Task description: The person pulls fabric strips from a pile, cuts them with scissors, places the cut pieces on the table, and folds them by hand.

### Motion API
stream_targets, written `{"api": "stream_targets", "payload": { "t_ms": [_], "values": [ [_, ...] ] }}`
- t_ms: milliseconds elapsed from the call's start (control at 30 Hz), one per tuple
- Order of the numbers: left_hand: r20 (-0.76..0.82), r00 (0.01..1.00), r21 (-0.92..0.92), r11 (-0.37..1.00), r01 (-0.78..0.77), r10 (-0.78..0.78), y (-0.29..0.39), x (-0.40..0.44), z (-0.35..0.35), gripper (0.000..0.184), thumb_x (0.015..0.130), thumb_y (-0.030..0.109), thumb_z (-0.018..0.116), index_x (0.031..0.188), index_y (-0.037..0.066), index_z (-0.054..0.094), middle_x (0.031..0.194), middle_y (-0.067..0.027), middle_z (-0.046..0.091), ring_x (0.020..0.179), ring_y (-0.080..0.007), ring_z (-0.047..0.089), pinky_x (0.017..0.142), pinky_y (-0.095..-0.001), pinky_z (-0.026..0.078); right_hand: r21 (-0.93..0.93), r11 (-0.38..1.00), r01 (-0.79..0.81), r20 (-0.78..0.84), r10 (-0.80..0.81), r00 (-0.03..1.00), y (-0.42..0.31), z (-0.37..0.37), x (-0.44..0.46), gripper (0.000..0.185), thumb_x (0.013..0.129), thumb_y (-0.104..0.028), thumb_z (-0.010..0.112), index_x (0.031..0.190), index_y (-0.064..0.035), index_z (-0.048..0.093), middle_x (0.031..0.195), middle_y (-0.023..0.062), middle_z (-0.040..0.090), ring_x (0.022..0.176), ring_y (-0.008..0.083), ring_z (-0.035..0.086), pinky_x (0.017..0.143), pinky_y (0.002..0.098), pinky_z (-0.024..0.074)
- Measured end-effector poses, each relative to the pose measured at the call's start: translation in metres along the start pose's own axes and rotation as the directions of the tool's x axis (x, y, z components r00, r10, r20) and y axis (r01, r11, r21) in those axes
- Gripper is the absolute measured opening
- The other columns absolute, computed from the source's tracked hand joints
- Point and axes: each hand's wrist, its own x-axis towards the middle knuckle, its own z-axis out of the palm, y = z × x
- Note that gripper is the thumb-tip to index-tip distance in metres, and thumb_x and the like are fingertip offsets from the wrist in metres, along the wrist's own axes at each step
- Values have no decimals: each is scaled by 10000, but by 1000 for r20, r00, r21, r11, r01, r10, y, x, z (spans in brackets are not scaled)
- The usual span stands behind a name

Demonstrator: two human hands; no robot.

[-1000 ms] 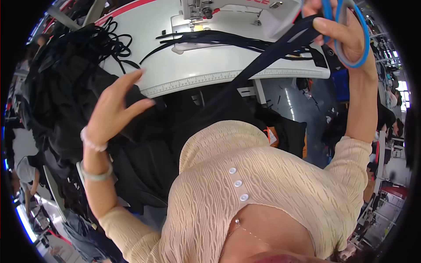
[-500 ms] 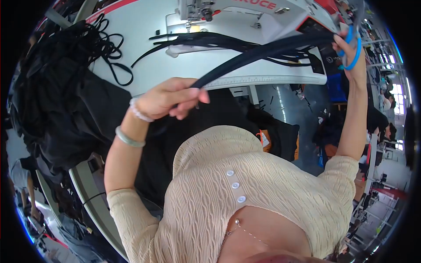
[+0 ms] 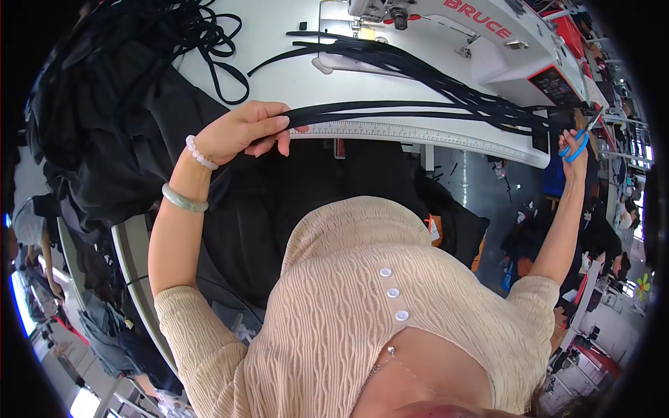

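Note:
My left hand (image 3: 252, 131), with a beaded bracelet and a bangle at the wrist, is closed on the near ends of some black fabric strips (image 3: 376, 110). These strips run rightward, above the table's front edge, towards a bundle of more black strips (image 3: 425, 70). My right hand (image 3: 574, 166) is off the table's right corner, its fingers through the blue handles of the scissors (image 3: 575, 148). The blades point up and away from me. Whether they touch any strip I cannot tell.
A white sewing machine (image 3: 481, 35) stands at the back of the white table (image 3: 279, 87), which has a ruler strip (image 3: 418, 132) along its front edge. Dark cloth and cords (image 3: 118, 118) are heaped on the left. A person (image 3: 35, 230) is visible at far left.
The band stretched between my hands has separated into strips lying lower and flatter. My right hand has dropped with the scissors and no longer grips the strips' far end. The view has shifted left.

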Motion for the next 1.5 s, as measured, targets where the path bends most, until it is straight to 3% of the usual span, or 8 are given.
{"api": "stream_targets", "payload": {
  "t_ms": [333,667,800,900,1033,1200,1367,1500],
  "values": [
    [-41,997,78,995,62,-59,-9,11,-31,230,936,235,503,849,37,581,673,16,574,493,1,444,435,-139,321,135,989,-60,-119,77,990,53,-49,57,218,767,79,660,904,-17,520,842,123,606,760,206,627,677,274,542],
    [-244,966,114,986,122,-91,-9,32,-41,215,931,210,523,957,23,624,702,31,577,499,3,366,444,-149,272,190,982,-21,-214,63,975,114,-68,112,261,782,28,676,986,10,514,923,162,620,849,251,640,748,327,542],
    [-320,944,72,992,105,-77,-22,41,-38,219,921,202,535,1059,36,573,714,26,591,514,-6,361,451,-154,259,-575,797,183,-339,-435,834,84,-3,48,242,804,-55,699,951,58,544,919,144,592,811,221,632,717,342,566],
    [-407,913,105,993,57,-9,-20,39,-25,248,913,194,546,1112,51,510,722,7,609,516,-13,368,450,-158,264,-246,829,503,-389,-560,732,70,41,8,264,814,-74,695,955,82,535,895,133,589,797,199,627,692,326,576],
    [-422,904,218,975,33,64,-21,41,-21,207,892,148,576,1038,61,458,686,-24,618,484,-24,363,429,-175,269,-229,899,374,-287,-429,856,19,139,-91,251,823,-115,686,969,38,550,780,82,590,683,129,598,589,261,498],
    [-438,884,375,927,16,161,-20,45,-16,200,876,98,600,915,70,405,639,-37,615,432,-28,360,400,-189,286,111,994,9,193,-30,981,-1,244,-201,208,842,-125,637,973,19,564,718,55,581,546,102,524,505,246,410],
    [-462,872,360,933,18,161,-16,45,-7,216,878,93,598,912,58,387,650,-60,619,427,-40,373,395,-194,299,84,911,-403,783,190,593,12,301,-259,215,907,-226,567,988,-28,550,820,75,586,528,68,498,489,193,425],
    [-479,863,281,959,-23,161,-12,43,-3,230,880,96,594,934,39,378,671,-72,623,439,-51,388,404,-204,326,-22,908,-418,881,216,422,25,331,-281,393,898,-439,556,900,-51,491,830,76,569,562,66,493,501,216,434]
  ]
}}
